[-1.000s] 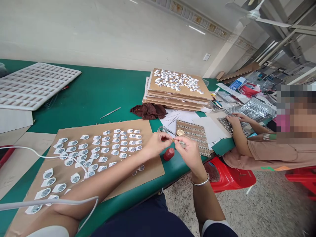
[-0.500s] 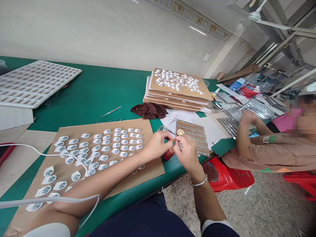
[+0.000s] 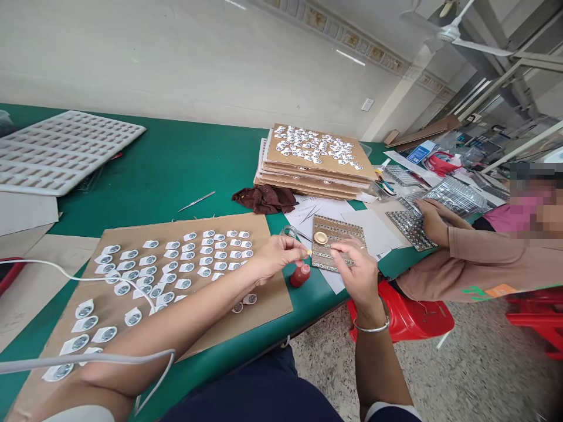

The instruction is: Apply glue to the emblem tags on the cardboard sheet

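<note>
Thumb and fingers of my left hand (image 3: 281, 256) pinch a tiny yellowish piece (image 3: 308, 253) above the table's front edge. To its right, my right hand (image 3: 357, 266) is closed over the near part of a brown board (image 3: 345, 229) set with rows of small parts; what its fingertips hold is too small to make out. A round gold dish (image 3: 321, 237) rests on that board. Just below my left fingertips stands a red bottle (image 3: 299, 275), and a clear glass jar (image 3: 289, 231) is behind them. Under my left arm lies a cardboard sheet (image 3: 145, 231) with several white tags bearing round metallic pieces.
Stacked cardboard sheets (image 3: 316, 164) with tags stand at the back, beside a brown cloth (image 3: 264, 198). Tweezers (image 3: 196, 201) lie left of it. A white tray (image 3: 65, 146) is at the far left. White cables cross my left forearm. At right, another person's hands touch metallic sheets.
My hands have moved apart. My right hand has gone right, over the board, while my left hand stays near the bottle with the small piece. The other person's hands have shifted slightly left.
</note>
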Tool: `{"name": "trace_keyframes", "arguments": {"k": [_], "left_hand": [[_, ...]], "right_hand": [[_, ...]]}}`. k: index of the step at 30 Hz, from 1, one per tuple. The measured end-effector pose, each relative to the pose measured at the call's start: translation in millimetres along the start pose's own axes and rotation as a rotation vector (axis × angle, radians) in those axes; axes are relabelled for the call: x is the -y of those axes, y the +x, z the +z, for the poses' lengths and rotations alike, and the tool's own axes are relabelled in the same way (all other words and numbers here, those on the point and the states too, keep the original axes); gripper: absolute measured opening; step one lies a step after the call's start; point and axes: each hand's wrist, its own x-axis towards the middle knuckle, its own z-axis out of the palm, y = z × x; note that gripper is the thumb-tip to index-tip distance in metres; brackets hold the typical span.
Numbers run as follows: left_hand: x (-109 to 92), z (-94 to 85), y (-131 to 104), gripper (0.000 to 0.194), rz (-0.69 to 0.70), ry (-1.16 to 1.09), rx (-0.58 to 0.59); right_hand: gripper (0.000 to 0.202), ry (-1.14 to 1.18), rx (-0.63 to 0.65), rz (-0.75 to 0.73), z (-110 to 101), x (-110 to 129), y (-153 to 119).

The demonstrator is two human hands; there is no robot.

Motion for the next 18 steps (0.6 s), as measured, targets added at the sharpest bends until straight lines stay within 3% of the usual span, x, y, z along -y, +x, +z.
{"name": "trace_keyframes", "arguments": {"k": [5, 11, 13, 15, 18], "left_hand": [[-3, 6.0, -4, 0.017, -0.185, -0.162, 0.135], [-4, 6.5, -9, 0.018, -0.267, -0.140, 0.187], [0, 1.8, -9, 0.020, -0.233, -0.111, 0.124], [9, -4.1, -8, 0.022, -0.118, 0.005, -0.012], [32, -10.1, -6, 0.023, 0.106, 0.308, -0.184]], "right_hand": [[0.027, -0.062, -0.005, -0.225, 7, 12, -3], [0.015, -0.041, 0.029, -0.217, 8, 14, -6], [0.012, 0.023, -0.001, -0.125, 6, 14, -10], [0.009, 0.106, 0.007, 0.021, 4, 13, -16], [0.008, 0.216, 0.182, 0.233, 6, 12, -26]]}}
